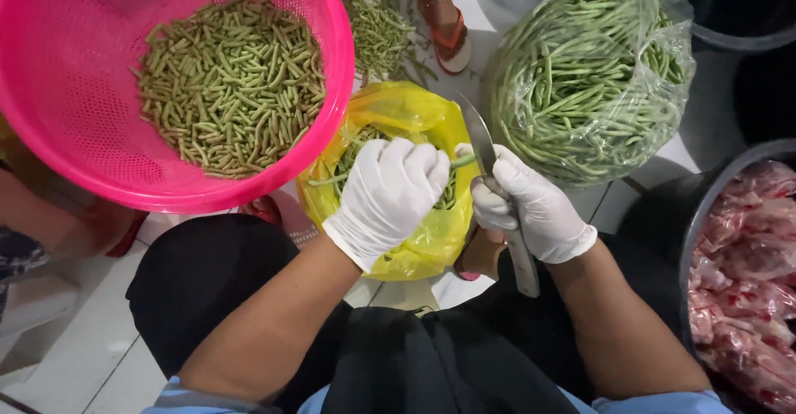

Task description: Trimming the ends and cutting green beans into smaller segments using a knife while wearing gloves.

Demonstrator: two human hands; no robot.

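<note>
Pink basket (50,91) of cut bean pieces sits beyond the left fingers; clear bag of whole beans (589,78) beyond the right, both within reach. Over the yellow bag (414,116), evidently catching trimmings, left hand (390,194) fingers clamp a bean (462,162); right hand (531,207) fingers are closed on the knife (479,136), blade at the bean.

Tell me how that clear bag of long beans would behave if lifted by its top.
The clear bag is thin film stuffed full, so probably heavy and saggy. The long beans bend, so they would likely droop and shift. Its open top might spill.

single head view, steeply downward, close over gloved hands and lap
</note>
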